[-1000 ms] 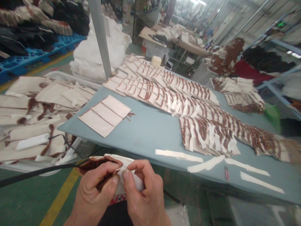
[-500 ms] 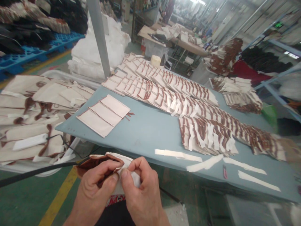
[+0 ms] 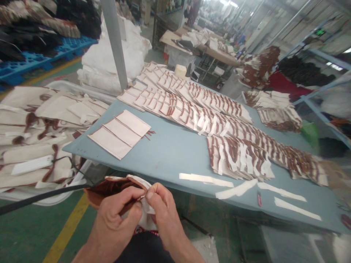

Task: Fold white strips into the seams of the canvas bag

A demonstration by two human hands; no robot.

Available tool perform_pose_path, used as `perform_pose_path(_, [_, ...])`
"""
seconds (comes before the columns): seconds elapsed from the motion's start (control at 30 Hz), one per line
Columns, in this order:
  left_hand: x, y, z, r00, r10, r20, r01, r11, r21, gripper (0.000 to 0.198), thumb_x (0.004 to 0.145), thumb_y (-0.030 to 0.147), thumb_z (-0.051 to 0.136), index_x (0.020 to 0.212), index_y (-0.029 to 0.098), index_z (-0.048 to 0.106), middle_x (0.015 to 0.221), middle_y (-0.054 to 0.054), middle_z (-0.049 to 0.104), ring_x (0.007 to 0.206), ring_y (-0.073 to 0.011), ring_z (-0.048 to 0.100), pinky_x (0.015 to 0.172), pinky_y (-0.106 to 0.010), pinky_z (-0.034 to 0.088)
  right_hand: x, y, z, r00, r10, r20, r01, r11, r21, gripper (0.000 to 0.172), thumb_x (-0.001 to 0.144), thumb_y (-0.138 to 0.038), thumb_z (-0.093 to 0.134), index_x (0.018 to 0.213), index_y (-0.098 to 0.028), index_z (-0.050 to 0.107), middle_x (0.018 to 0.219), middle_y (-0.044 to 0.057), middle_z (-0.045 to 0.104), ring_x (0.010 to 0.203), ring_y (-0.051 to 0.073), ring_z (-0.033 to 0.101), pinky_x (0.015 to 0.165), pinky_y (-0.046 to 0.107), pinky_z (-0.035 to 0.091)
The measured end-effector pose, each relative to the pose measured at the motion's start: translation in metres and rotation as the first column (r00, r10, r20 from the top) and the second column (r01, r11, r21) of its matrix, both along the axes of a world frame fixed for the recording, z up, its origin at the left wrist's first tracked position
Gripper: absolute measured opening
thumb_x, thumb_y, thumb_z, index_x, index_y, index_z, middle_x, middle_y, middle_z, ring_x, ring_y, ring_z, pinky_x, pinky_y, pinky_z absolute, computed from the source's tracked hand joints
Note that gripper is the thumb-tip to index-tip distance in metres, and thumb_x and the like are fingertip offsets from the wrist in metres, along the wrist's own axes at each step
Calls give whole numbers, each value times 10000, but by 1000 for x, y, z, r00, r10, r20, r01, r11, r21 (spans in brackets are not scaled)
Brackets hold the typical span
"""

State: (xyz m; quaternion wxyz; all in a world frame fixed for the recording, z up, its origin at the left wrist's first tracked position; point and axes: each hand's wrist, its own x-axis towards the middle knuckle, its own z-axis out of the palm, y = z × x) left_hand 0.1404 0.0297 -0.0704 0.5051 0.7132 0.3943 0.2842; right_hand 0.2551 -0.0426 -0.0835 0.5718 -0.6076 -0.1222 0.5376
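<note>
Near the bottom of the head view, in front of the table edge, is a cream and brown sewn fabric piece (image 3: 95, 193) that looks like a pouch or bag part. Its brown inside shows on the left. My left hand (image 3: 117, 215) is closed on its edge, thumb and forefinger pinching the brown rim. My right hand (image 3: 164, 212) pinches the same edge just beside, its fingertips almost touching the left ones. What lies between the fingertips is too small to make out. A black strap (image 3: 41, 198) runs from the left frame edge up to the piece.
A blue-green table (image 3: 170, 153) carries a flat cream panel (image 3: 120, 133), overlapping rows of brown-edged panels (image 3: 186, 109), white strips (image 3: 205, 179) and a small pink tool (image 3: 259, 199). Left stands a bin of sewn pieces (image 3: 30, 128); a grey post (image 3: 113, 44) rises at the table's corner.
My right thumb and fingertips have shifted slightly up and right along the edge. More of the piece's brown inside shows. Both hands keep their pinch; the view has moved slightly.
</note>
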Motion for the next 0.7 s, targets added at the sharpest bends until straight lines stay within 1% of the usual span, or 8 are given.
perform_pose_path(0.1, [0,2,1,998,-60,30,62,997,-50,265,926,286,579,861,245,832,796,28,795,710,-161,734,686,-188,568,-1,3,7,994,-45,-98,42,998,-39,388,764,-558,723,727,-261,476,641,-87,381,572,118,301,478,189,268])
perform_pose_path(0.2, [1,6,6,999,-14,30,18,990,-142,238,901,306,601,829,235,816,791,18,788,701,-167,708,677,-206,558,1,8,13,993,-14,-116,11,1000,-21,389,777,-563,715,705,-270,470,584,-101,334,532,116,271,462,200,251])
perform_pose_path(0.27, [1,9,11,999,19,40,-10,978,-208,215,875,317,626,787,225,799,771,13,761,699,-169,680,681,-218,543,4,10,16,996,31,-84,-31,1000,5,379,822,-561,702,712,-271,485,547,-106,330,516,120,260,463,210,239])
perform_pose_path(0.37, [0,14,19,998,14,59,6,947,-321,203,856,364,681,760,212,776,724,12,707,678,-166,626,663,-224,511,13,10,20,995,96,-25,-96,995,27,392,871,-583,707,753,-260,519,566,-97,399,528,124,300,499,227,256])
perform_pose_path(0.47, [-4,19,23,997,-7,75,40,894,-446,224,823,419,754,789,199,784,768,-3,716,688,-158,591,635,-220,469,20,2,24,985,157,67,-158,987,16,446,895,-631,726,787,-245,530,643,-81,444,596,128,350,549,231,281])
perform_pose_path(0.53, [-7,20,23,993,-19,114,75,856,-512,240,808,435,772,803,197,803,802,-11,728,697,-151,577,627,-216,442,21,-6,25,978,170,124,-176,984,36,462,943,-656,697,827,-239,534,673,-81,440,612,126,340,555,232,268])
perform_pose_path(0.6, [-9,19,23,986,-39,160,122,826,-550,249,808,441,772,793,197,814,799,-11,726,689,-143,560,622,-214,424,18,-13,24,975,170,143,-181,981,73,441,973,-641,685,870,-240,533,673,-90,439,601,120,326,548,231,262])
perform_pose_path(0.7, [-12,17,22,982,-72,174,160,809,-566,305,840,483,738,802,189,808,839,-21,735,717,-153,588,624,-213,429,11,-19,22,974,179,141,-191,979,74,400,946,-586,724,892,-248,517,638,-111,421,566,110,313,525,220,267])
